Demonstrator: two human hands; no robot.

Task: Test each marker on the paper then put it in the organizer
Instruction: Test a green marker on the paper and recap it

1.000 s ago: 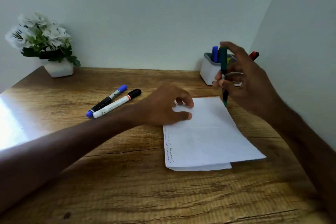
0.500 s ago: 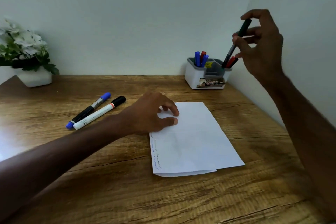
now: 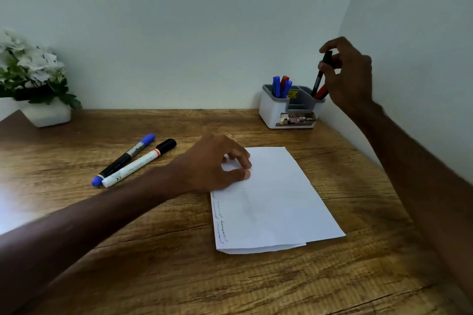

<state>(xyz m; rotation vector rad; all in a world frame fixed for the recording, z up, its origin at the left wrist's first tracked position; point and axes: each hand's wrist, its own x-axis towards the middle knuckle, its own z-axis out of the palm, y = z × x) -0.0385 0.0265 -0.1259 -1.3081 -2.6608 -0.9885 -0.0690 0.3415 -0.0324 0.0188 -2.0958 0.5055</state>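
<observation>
At right of frame, the right hand (image 3: 345,74) pinches a dark marker (image 3: 322,73), light and stiff, by its upper barrel over the organizer (image 3: 279,110); left hand (image 3: 212,163) presses the paper (image 3: 276,199) flat

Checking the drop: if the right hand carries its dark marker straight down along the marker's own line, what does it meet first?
Probably the right-hand compartment of the organizer, where a red marker already leans. The right hand holds the dark marker tip-down just above it; depth is uncertain.
</observation>
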